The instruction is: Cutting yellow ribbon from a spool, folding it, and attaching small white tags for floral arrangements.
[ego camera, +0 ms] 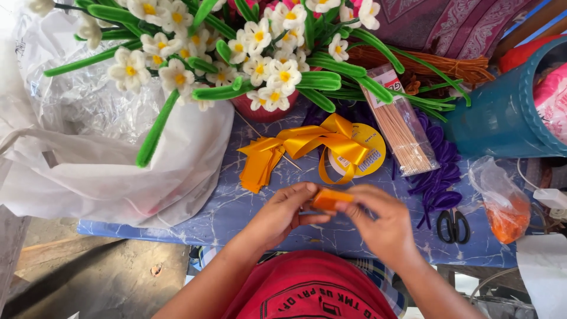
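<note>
Just in front of the yellow ribbon spool (361, 155), the left hand (282, 214) and right hand (385, 224) both pinch a small orange piece (331, 199) between closed fingertips. It looks light and soft, likely easy to crush, so best held gently by its ends.

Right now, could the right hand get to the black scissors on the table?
Probably yes. The right hand pinches an orange piece together with the left hand, but the scissors lie just beside it on bare blue table, nothing between.
</note>
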